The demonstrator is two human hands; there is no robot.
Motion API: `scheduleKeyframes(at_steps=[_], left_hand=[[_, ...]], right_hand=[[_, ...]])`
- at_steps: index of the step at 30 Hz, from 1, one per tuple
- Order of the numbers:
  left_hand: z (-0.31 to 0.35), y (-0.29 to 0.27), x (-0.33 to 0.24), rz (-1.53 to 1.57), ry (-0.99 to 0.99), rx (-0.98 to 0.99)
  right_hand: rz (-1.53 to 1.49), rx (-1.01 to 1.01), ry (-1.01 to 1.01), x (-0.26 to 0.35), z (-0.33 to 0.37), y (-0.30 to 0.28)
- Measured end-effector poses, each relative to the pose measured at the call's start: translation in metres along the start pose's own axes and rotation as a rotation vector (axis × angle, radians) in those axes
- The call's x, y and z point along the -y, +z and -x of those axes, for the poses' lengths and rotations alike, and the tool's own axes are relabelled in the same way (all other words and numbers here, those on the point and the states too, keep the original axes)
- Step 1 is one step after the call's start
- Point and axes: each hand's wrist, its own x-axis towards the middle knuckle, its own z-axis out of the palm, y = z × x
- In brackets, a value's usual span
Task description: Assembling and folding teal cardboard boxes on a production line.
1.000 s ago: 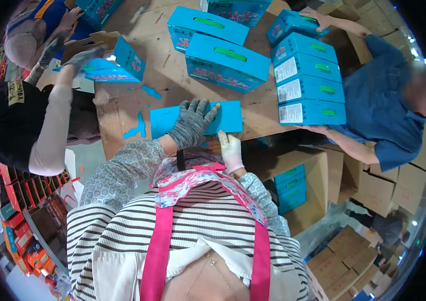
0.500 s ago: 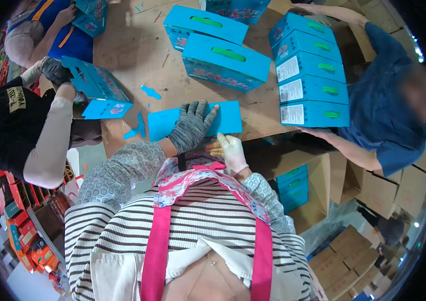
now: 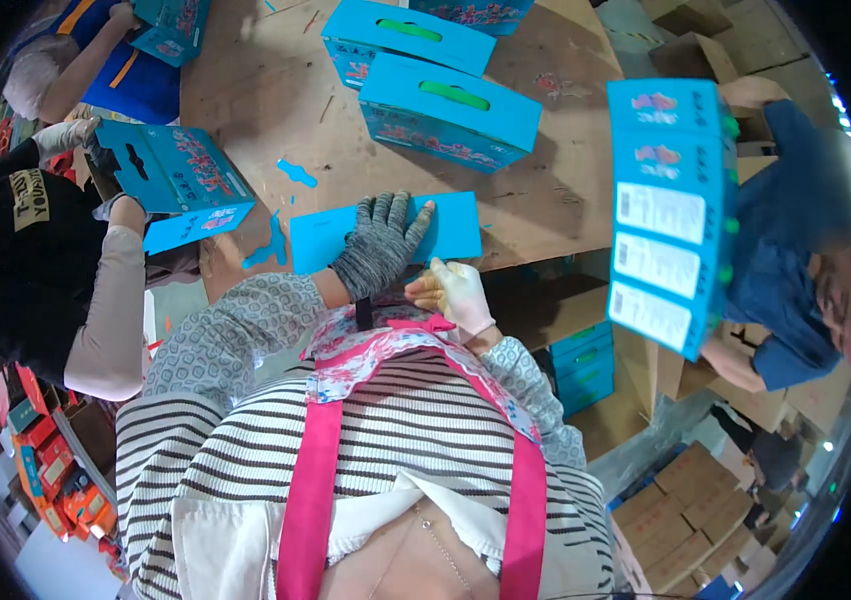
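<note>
At frame centre, we press our left hand (image 3: 380,245), fingers spread upward, on the blue box (image 3: 457,226); our right hand (image 3: 458,300) curls just below, whether gripping anything we cannot tell.

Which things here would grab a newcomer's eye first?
Probably the row of bright blue cardboard boxes with white labels, in a co-worker's hands at right. Next, at centre, the wearer's grey-gloved left hand lies spread on a plain blue cardboard rectangle, the white-gloved right hand by its near edge. Beyond stand two upright blue boxes with green handles.
</note>
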Motion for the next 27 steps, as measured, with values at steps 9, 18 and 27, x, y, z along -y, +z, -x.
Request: scheduleKeyframes(at_steps=[9,18,27], left_hand=[[-0.002,-0.017,-0.001,0.15,-0.036,0.133],[-0.001,-0.004,-0.001,0.078,-0.025,0.095],[-0.008,-0.018,-0.002,0.042,-0.022,0.157]], right_hand=[[0.412,-0.115,-0.352,-0.036,-0.02,-0.026],[0.014,-0.048,-0.118,-0.007,-0.001,0.004],[0.035,-0.23,-0.107,-0.006,-0.001,0.025]])
